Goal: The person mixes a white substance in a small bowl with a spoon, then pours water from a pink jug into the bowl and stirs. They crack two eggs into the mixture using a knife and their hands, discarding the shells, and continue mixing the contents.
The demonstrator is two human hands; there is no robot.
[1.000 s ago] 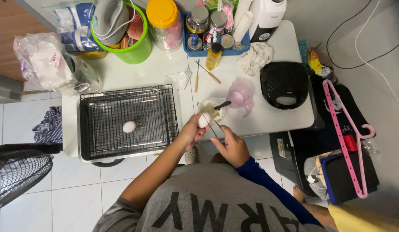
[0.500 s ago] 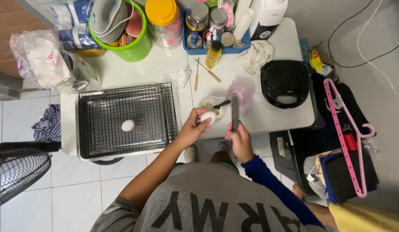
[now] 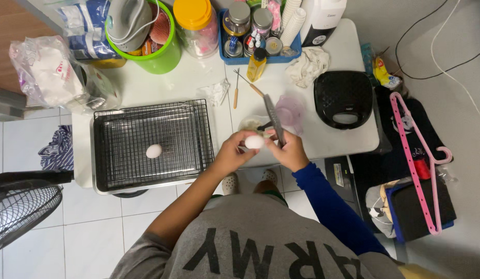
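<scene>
Both hands have drawn back to the bench [image 3: 188, 82] edge: left hand [image 3: 230, 153] curls its fingers round a white egg [image 3: 254, 141], right hand [image 3: 288, 151] meets it, fist closed on a knife [image 3: 273, 119] pointing away, beside the small bowl [image 3: 252, 124].

A crumpled white plastic bag with red print [image 3: 43, 72] lies at the table's far left corner. Beside it leans a blue-and-white printed packet [image 3: 84, 32]. A small yellow snack wrapper [image 3: 384, 75] sits off the table's right edge.

Grey printed T-shirt [image 3: 260, 243]; left arm bare, blue long sleeve [image 3: 330, 206] on right; pale clogs [image 3: 231, 182].
</scene>
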